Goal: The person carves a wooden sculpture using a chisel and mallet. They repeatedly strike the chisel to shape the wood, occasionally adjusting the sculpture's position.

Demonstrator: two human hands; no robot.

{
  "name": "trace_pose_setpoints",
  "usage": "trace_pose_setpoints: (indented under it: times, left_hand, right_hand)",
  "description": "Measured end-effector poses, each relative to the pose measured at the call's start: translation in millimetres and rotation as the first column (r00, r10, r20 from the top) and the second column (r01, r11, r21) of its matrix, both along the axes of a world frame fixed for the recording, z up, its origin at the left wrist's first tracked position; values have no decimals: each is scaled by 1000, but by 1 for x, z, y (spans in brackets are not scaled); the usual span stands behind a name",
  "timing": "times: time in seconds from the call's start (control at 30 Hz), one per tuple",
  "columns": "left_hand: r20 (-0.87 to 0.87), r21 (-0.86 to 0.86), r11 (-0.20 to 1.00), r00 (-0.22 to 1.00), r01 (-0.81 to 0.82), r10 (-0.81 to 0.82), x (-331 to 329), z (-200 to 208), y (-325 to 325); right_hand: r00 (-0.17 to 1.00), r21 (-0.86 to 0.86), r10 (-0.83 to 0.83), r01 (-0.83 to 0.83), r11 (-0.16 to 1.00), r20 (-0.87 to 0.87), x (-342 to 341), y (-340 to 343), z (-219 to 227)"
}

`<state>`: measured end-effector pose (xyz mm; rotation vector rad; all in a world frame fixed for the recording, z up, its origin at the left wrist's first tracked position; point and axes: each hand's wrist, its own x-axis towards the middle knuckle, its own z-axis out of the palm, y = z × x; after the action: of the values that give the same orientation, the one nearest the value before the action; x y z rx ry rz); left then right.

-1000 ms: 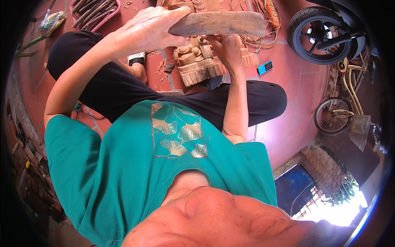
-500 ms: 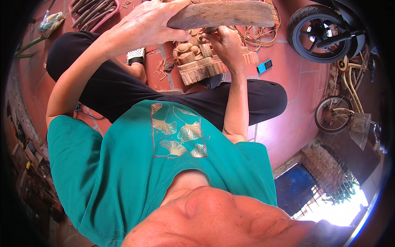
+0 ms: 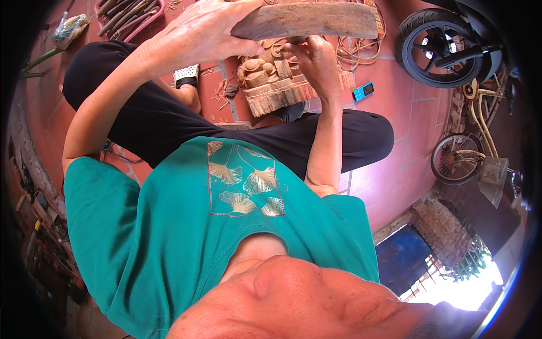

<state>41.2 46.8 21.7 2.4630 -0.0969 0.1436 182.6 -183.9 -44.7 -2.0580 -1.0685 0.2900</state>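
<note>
My left hand (image 3: 195,34) is wrapped round one end of a wooden mallet (image 3: 307,21), a thick, slightly curved brown bar held level at the top of the view. Just under the bar, my right hand (image 3: 319,62) is closed on what looks like a chisel (image 3: 294,40). Only the dark end of its handle shows, right below the mallet, and its blade is hidden. Beneath both hands stands a wood carving (image 3: 268,85) with rounded relief shapes and a rough, grooved base. The mallet and my hands cover its far part.
A pink basket (image 3: 161,12) of dark stick-like tools is at far left. Wood chips (image 3: 223,104) lie by my foot. A blue phone (image 3: 363,91) and a coiled orange cord (image 3: 361,53) lie to the right, near a motorbike wheel (image 3: 435,48) and a bicycle (image 3: 458,158).
The mallet has shifted very slightly to the right and down. My right hand's fingers have moved a little beneath it. The carving stays in place.
</note>
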Motion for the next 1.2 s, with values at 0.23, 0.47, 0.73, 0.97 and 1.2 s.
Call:
trace_pose_setpoints:
  times: [0.23,0.47,0.73,0.97,1.2]
  left_hand:
    - [-16,33,999,1000,-7,8,0,2,0]
    - [-34,1,1000,999,-7,7,0,4,-2]
    - [-32,7,1000,999,-8,8,0,0,-3]
    - [-17,22,1000,1000,-7,8,-1,-1,-2]
    - [-36,39,999,999,-20,22,0,-3,-3]
  right_hand:
    - [999,51,-6,4,999,36,5,-3,-5]
    - [998,-24,-52,53,998,35,6,-2,-8]
    - [967,-87,-214,227,970,134,2,1,2]
    - [982,-38,-188,188,981,11,7,-3,-5]
    - [986,85,-160,165,983,-56,7,0,-15]
